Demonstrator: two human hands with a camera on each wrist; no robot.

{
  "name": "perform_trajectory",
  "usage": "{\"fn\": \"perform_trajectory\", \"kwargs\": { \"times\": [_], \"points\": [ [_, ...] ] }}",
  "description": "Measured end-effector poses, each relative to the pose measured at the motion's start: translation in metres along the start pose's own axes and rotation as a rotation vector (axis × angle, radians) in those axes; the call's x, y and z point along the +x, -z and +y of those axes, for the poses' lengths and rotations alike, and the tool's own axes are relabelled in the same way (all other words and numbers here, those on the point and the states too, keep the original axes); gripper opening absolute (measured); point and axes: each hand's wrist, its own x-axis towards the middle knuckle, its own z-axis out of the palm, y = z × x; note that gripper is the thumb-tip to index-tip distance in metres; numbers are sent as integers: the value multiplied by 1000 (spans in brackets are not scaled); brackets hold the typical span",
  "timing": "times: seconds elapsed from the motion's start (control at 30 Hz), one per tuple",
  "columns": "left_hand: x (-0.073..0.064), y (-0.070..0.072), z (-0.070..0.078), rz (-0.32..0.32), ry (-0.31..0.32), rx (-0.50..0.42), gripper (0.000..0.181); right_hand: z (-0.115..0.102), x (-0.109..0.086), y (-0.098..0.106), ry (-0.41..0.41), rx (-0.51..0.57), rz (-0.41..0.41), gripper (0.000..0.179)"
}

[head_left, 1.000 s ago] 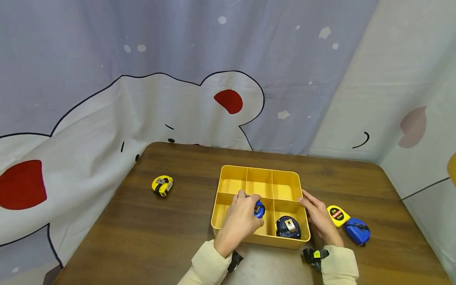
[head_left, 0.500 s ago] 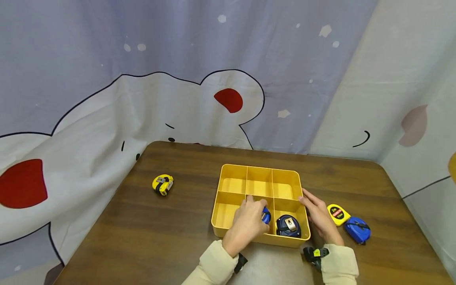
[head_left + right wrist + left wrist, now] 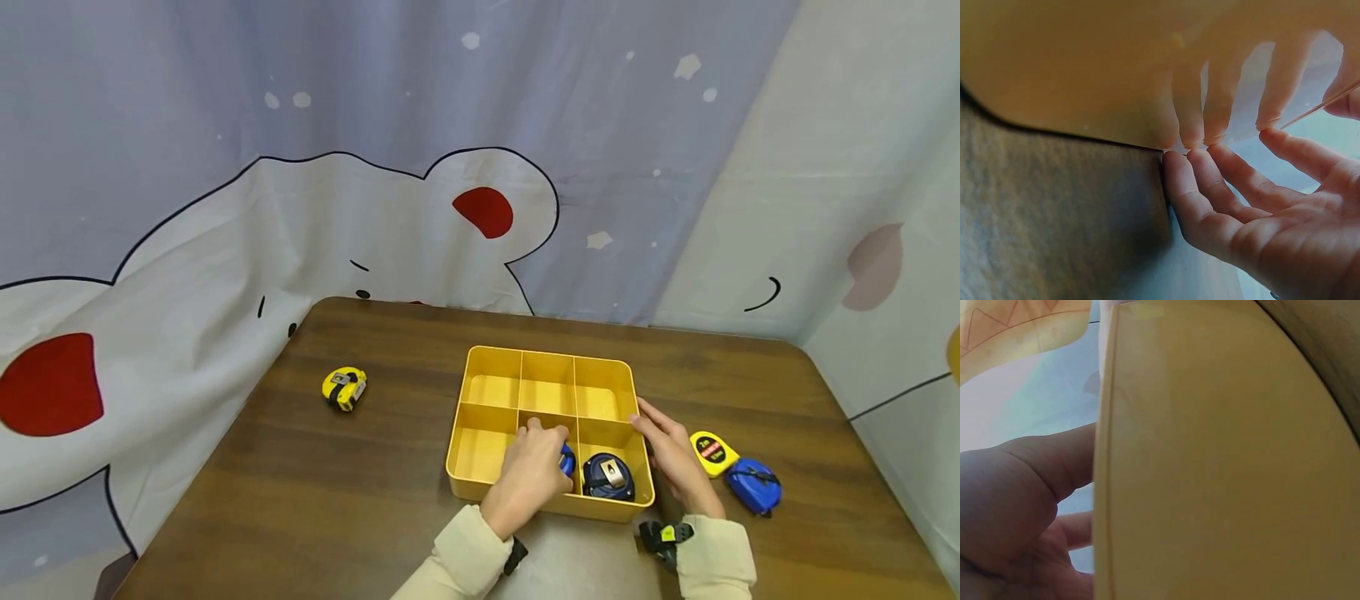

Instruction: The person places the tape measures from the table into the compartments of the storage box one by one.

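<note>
My left hand (image 3: pixel 528 467) reaches into the middle front compartment of a yellow divided box (image 3: pixel 468 492). Its fingers hold a blue tape measure (image 3: pixel 567 460), partly hidden under the hand. The left wrist view shows mostly the box's outer wall (image 3: pixel 1222 456), with part of the hand behind its edge. My right hand (image 3: pixel 675 462) rests at the box's right side, thumb near the rim. In the right wrist view its fingertips touch the glossy outer wall (image 3: pixel 1085 75), where they are mirrored. A dark blue tape measure (image 3: pixel 608 477) with a metal clip sits in the front right compartment.
A yellow-and-black tape measure (image 3: pixel 344 388) lies on the wooden table (image 3: pixel 330 500), left of the box. To the right, a yellow tape measure (image 3: pixel 712 452) touches a blue one (image 3: pixel 754 486). A printed curtain (image 3: pixel 360 100) hangs behind the table.
My left hand has shifted right and slightly down with the blue tape measure, within the middle front compartment. The right hand stays against the box.
</note>
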Motion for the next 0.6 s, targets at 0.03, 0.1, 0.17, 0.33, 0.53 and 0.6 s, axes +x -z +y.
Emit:
{"fn": "perform_trajectory", "kwargs": {
  "times": [0.03, 0.1, 0.17, 0.33, 0.53, 0.6],
  "points": [
    [1, -1, 0, -1, 1, 3, 41, -1, 0, 0, 0, -1, 1, 67],
    [3, -3, 1, -7, 8, 10, 43, -2, 0, 1, -3, -9, 2, 67],
    [4, -6, 1, -16, 18, 17, 44, -1, -1, 0, -11, -16, 3, 67],
    [7, -10, 3, -19, 13, 54, 33, -1, 0, 1, -6, -19, 11, 66],
    [11, -11, 5, -55, 11, 88, 14, -2, 1, 0, 6, -28, 18, 66],
    [12, -12, 4, -87, 17, 90, 13, -1, 1, -1, -1, -30, 24, 65]
  ]
}}
